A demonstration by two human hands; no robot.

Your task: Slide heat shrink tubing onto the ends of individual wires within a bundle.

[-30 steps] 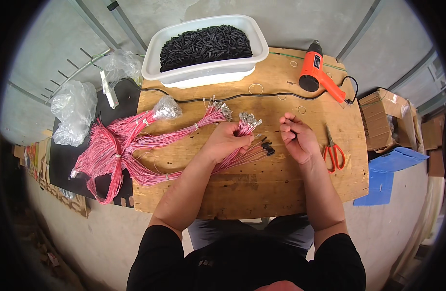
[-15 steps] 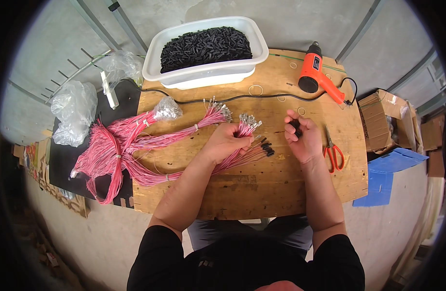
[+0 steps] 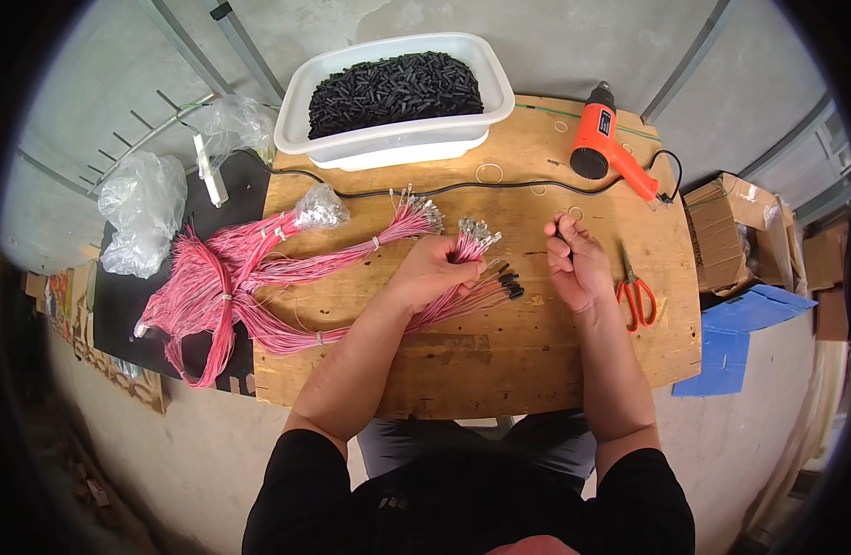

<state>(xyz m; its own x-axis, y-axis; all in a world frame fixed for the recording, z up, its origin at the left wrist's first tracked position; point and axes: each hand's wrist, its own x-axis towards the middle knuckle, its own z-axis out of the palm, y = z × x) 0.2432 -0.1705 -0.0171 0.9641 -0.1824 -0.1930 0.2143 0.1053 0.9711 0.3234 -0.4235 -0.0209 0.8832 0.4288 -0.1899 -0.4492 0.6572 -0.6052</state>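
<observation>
My left hand (image 3: 429, 276) is closed round a bundle of pink wires (image 3: 277, 337), just below their silvery metal ends (image 3: 476, 237). Beneath that hand, several wires with black sleeves (image 3: 510, 285) on their tips fan out to the right over the wood. My right hand (image 3: 581, 266) is raised to the right of the bundle, apart from it. Its fingers are curled, with a small black tube (image 3: 561, 233) partly showing between them; whatever lies deeper in the palm is hidden. Next to this hand lie scissors (image 3: 636, 298) with orange handles.
A white tub (image 3: 292, 125) heaped with short black tubes (image 3: 397, 92) stands at the back. An orange heat gun (image 3: 603, 139) lies back right, its black cable (image 3: 425, 190) crossing the table. More pink wires (image 3: 199, 287) and plastic bags (image 3: 146, 213) are at left; cardboard boxes (image 3: 735, 227) stand right.
My right hand's fingers have curled further in, and less of the black tubing shows in them. The left hand holds the wire bundle in the same place.
</observation>
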